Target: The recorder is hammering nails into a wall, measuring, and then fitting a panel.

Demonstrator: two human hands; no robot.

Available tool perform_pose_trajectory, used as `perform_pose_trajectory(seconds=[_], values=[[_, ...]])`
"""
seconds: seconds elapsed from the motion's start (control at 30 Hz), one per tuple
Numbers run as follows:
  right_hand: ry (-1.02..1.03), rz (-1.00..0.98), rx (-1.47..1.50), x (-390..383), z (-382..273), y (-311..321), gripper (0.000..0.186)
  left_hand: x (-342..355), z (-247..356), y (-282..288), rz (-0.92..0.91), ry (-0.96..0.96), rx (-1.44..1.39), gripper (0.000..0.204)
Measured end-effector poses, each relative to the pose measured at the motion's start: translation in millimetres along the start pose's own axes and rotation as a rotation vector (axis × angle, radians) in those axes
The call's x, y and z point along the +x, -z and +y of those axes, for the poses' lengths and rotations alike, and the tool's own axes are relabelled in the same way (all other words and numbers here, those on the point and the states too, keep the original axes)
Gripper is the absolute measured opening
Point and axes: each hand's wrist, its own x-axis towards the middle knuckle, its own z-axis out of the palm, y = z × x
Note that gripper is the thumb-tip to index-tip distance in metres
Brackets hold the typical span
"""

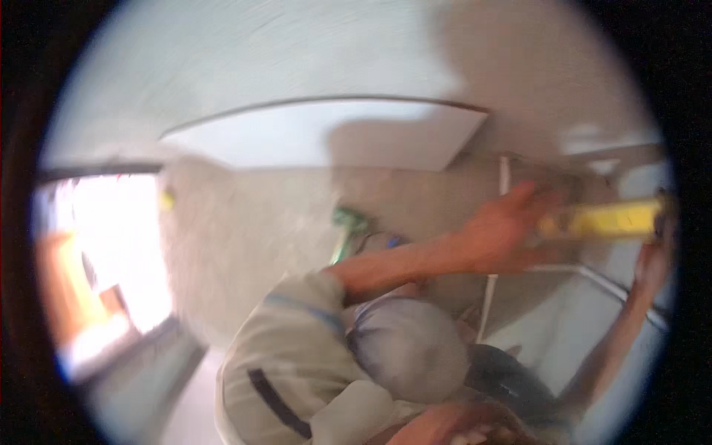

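Note:
A yellow bar (615, 219) with a dark far end stretches across the right side, smeared by motion; its exact kind is unclear. My left arm, in a beige sleeve, crosses from the lower middle. Its hand (504, 231) is closed around the bar's near end, though blur softens the fingers. My right forearm rises from the lower right. Beside the bar's dark end is my right hand (651, 268), with its fingers partly lost at the picture's dark rim. Beneath both, a pale metal-like frame (492, 293) stands out against light panels.
Ahead, a large white panel (297, 137) lies or leans at the floor's far side. A green tool (347, 222) rests on the floor left of my arm. Far left is a bright opening (122, 245); near it sits a small yellow item (167, 199). A grey rounded shape (408, 348) fills the lower middle.

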Motion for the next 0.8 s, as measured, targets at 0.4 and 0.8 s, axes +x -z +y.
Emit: perform_pose_trajectory(seconds=[0.4, 0.8], values=[[0.354, -0.918, 0.007, -172, -100, -210, 0.098, -97, 125, 162, 0.529, 0.384, 0.623, 0.07], [0.564, -0.875, -0.533, -61, 89, -169, 0.058, -388, 1, 476, 0.957, 0.663, 0.222, 0.019]])
